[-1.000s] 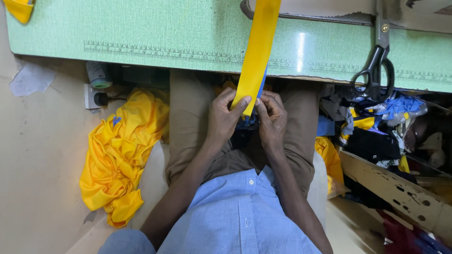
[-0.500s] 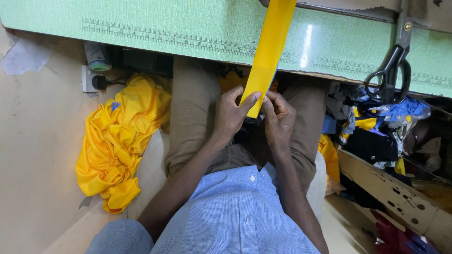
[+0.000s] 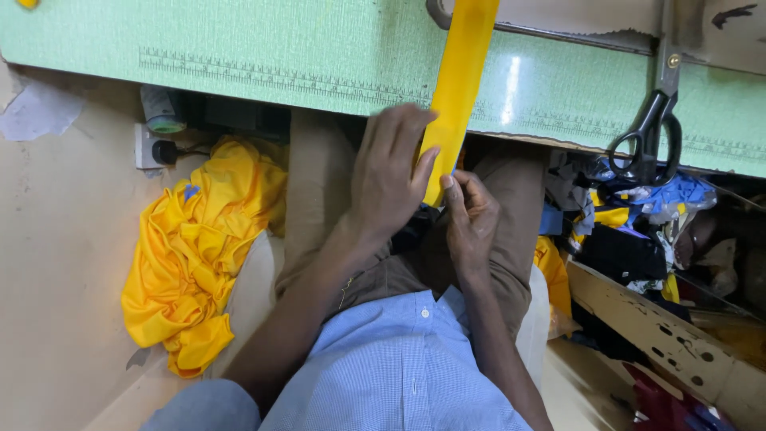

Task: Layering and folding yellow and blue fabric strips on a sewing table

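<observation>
A long yellow fabric strip (image 3: 459, 88) hangs over the near edge of the green counter (image 3: 239, 56) and drops into the lap of the seated person. Its lower end lies between the two hands, just below the counter edge. The left hand (image 3: 391, 179) lies flat against the left side of the strip, its fingers (image 3: 403, 128) stretched out and close together, the thumb pressed on the strip's face. The right hand (image 3: 471, 215) sits just beneath the strip's bottom end, its fingers curled in, with the thumb tip touching the lower corner of the cloth; whether it truly pinches the strip cannot be told.

Both hands rest above brown trousers (image 3: 511, 207), and a light blue shirt (image 3: 399, 367) fills the bottom middle of the view.

A printed ruler scale (image 3: 263, 76) runs along the counter's near edge. Black scissors (image 3: 650, 136) hang over that edge toward the right end, handles down. To the left, below the counter, a heap of yellow cloth (image 3: 199, 247) lies on the floor beside the person's leg, and a white wall socket (image 3: 152, 148) with a dark plug sits above it. To the right lies a mixed pile of scraps (image 3: 638, 215), blue, yellow and black, beside a brown cardboard box (image 3: 662, 327).
</observation>
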